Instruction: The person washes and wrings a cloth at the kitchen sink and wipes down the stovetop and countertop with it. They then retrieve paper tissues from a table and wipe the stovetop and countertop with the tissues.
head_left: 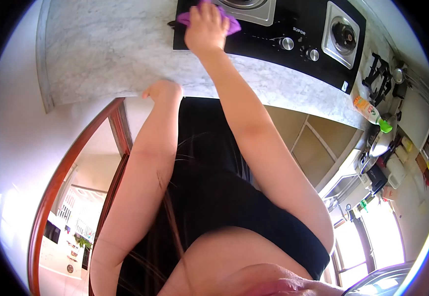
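One cloth [233, 25], clasped in the right hand [206, 30], meets the stove [254, 42]. The left hand [164, 89], grip unclear, leans nearby, perhaps for balance.

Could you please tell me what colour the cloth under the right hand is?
Purple, best seen in the head view.

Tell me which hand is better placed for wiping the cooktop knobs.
The right hand, probably: it holds the purple cloth on the cooktop; the left hand is at the countertop's edge.
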The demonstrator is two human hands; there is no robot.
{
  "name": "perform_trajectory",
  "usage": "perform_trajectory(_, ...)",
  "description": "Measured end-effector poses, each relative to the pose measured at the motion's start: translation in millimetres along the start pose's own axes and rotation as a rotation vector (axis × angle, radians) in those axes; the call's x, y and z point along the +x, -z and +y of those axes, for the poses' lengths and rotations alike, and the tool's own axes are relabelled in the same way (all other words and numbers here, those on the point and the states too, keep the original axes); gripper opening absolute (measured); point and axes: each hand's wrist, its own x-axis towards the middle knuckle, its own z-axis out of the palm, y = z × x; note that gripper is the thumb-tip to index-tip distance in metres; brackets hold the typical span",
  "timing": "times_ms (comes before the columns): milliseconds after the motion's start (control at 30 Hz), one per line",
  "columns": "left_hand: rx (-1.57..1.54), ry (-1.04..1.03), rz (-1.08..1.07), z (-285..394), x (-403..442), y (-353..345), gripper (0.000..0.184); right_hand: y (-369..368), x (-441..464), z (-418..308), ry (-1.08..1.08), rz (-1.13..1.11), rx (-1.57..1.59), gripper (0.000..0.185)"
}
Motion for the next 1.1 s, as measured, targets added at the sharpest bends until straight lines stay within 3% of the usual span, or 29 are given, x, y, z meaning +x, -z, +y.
perform_trajectory(67, 0.049, -0.026, 0.043, -0.4, -31.7, 7.7, 0.044, -9.9, 16.1, -1.9, 0.208, 0.201, 0.044, 0.043)
perform_trajectory(167, 0.017, -0.013, 0.011, -5.0, -53.1, 14.4, 0.052, 14.3, 13.5, 28.0, 0.258, 0.047, 0.141, 0.047)
perform_trajectory(200, -0.021, -0.001, -0.012, -5.6, -57.4, 18.8, 0.059, 12.3, 2.0, 43.4, 0.169, 0.016, 0.166, 0.042)
perform_trajectory(267, 0.036, -0.054, 0.082, -5.4, -75.3, 21.5, 0.044, 9.9, -17.0, 90.4, 0.075, 0.224, 0.006, 0.037)
perform_trajectory(333, 0.045, -0.059, 0.092, -3.9, -59.0, 13.1, 0.039, 17.8, -29.2, 141.1, -0.069, 0.220, -0.070, 0.039)
perform_trajectory(367, 0.022, -0.038, 0.060, -0.3, -17.1, 0.9, 0.039, 31.2, -31.8, 141.9, -0.131, 0.160, -0.047, 0.039)
perform_trajectory(433, 0.050, -0.048, 0.047, 1.3, -14.5, -0.4, 0.038, 47.2, -24.6, 126.7, -0.264, 0.037, -0.110, 0.040)
perform_trajectory(500, 0.154, -0.103, 0.092, -4.2, -73.5, 19.5, 0.039, 35.6, -15.4, 91.1, -0.333, -0.019, -0.183, 0.041)
perform_trajectory(633, 0.148, -0.071, 0.063, -1.7, -62.4, 17.0, 0.040, 7.9, -9.4, 19.4, 0.019, 0.030, 0.029, 0.047)
perform_trajectory(700, 0.150, -0.061, 0.040, -2.7, -55.7, 14.1, 0.040, 28.5, 3.8, 18.7, 0.009, -0.107, 0.152, 0.045)
perform_trajectory(733, 0.121, -0.036, 0.043, -2.6, -35.5, 5.6, 0.040, 44.6, 5.5, 26.2, -0.027, -0.199, 0.241, 0.045)
perform_trajectory(767, 0.088, -0.012, 0.050, -0.9, -3.8, -5.1, 0.039, 23.5, -7.5, 43.4, 0.026, 0.037, 0.139, 0.039)
perform_trajectory(833, 0.058, -0.011, 0.075, 2.1, 4.7, -4.3, 0.039, 15.2, -28.0, 89.2, -0.095, 0.119, -0.037, 0.040)
perform_trajectory(933, 0.056, -0.062, 0.085, -3.5, -21.8, 0.7, 0.037, 52.4, -67.3, 135.9, -0.277, 0.053, -0.034, 0.047)
perform_trajectory(1000, 0.003, -0.085, 0.072, -5.1, -25.4, 4.8, 0.039, 61.3, -98.4, 162.3, -0.207, 0.054, -0.016, 0.050)
perform_trajectory(1100, 0.035, -0.124, 0.157, -8.3, -56.3, 9.9, 0.040, 81.8, -125.2, 201.5, -0.371, -0.013, -0.063, 0.052)
